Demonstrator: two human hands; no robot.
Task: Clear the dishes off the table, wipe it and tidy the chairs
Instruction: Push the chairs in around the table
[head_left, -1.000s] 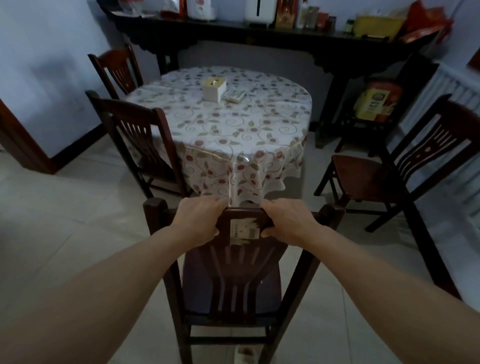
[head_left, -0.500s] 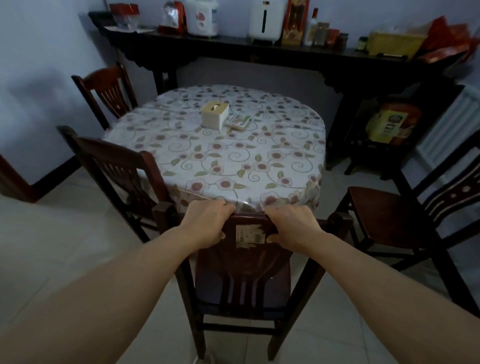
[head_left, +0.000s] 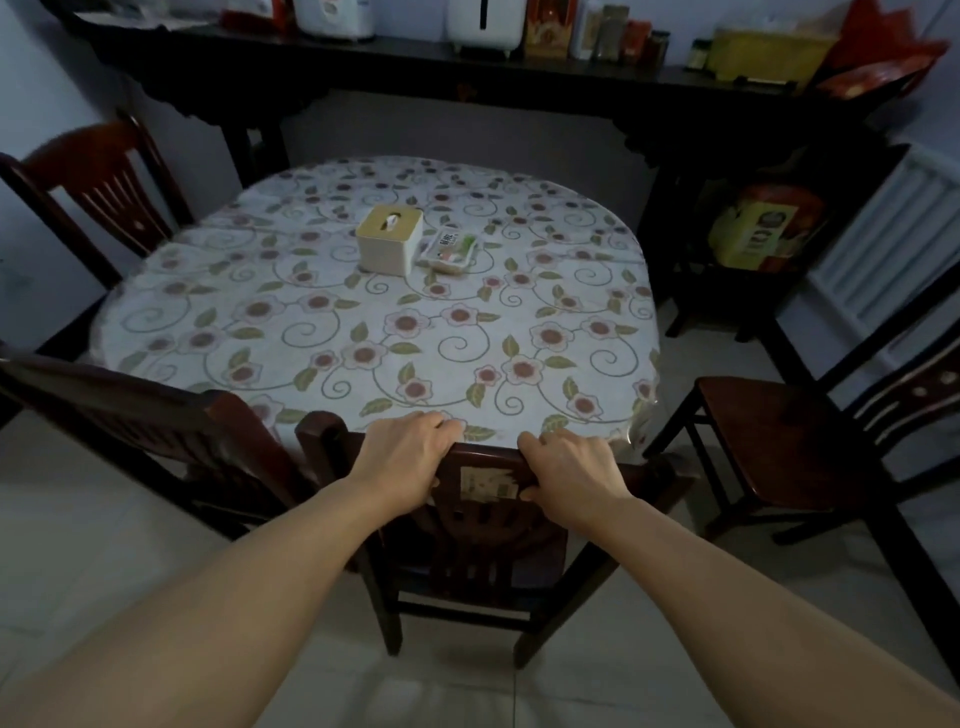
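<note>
A dark wooden chair (head_left: 483, 525) stands right in front of me, its back against the near edge of the round table (head_left: 311, 332) with a floral cloth. My left hand (head_left: 402, 462) and my right hand (head_left: 574, 475) both grip the chair's top rail, either side of a pale sticker. On the table sit a cream tissue box (head_left: 388, 246) and a small flat packet (head_left: 449, 252). No dishes show on the cloth.
Another chair (head_left: 130, 415) is tucked in at the near left, one (head_left: 98, 176) at the far left, and one (head_left: 810, 436) stands out from the table at the right. A long dark sideboard (head_left: 467, 78) with appliances and jars runs along the back wall. A white radiator (head_left: 893, 244) is at right.
The chair has slid forward under the table with both hands on its rail, and I have stepped closer, so the table fills more of the view.
</note>
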